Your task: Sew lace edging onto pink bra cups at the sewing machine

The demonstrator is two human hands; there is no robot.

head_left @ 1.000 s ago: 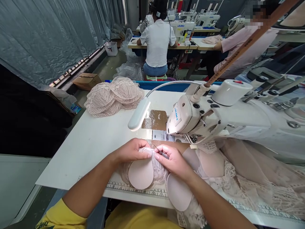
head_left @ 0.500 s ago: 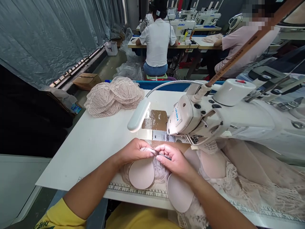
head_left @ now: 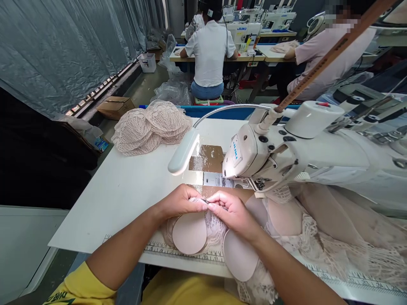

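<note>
Near the front edge of the table, my left hand [head_left: 182, 201] pinches the upper edge of a pale pink lace bra piece [head_left: 215, 224] with smooth round cups [head_left: 190, 233]. Thumb to thumb with it, my right hand [head_left: 230, 212] is closed around a slim dark metal tool [head_left: 206, 201], mostly covered by my fingers, so its exact kind is hidden. Under my right wrist hangs a second smooth cup [head_left: 241, 255], lace trailing off the edge below it. The sewing machine [head_left: 244, 152] stands just beyond my hands, its needle area close to the fabric.
A stack of lace pieces [head_left: 152, 129] lies at the table's far left. A lamp [head_left: 184, 152] on a bent neck overhangs the middle. More lace and mesh fabric [head_left: 337, 224] covers the right side. A printed ruler [head_left: 178, 253] runs along the front edge. Two people work at machines beyond.
My thumbs have come closer together over the lace edge, and the metal tool, visible before between my right fingers, is now largely hidden. The bra piece has barely shifted.
</note>
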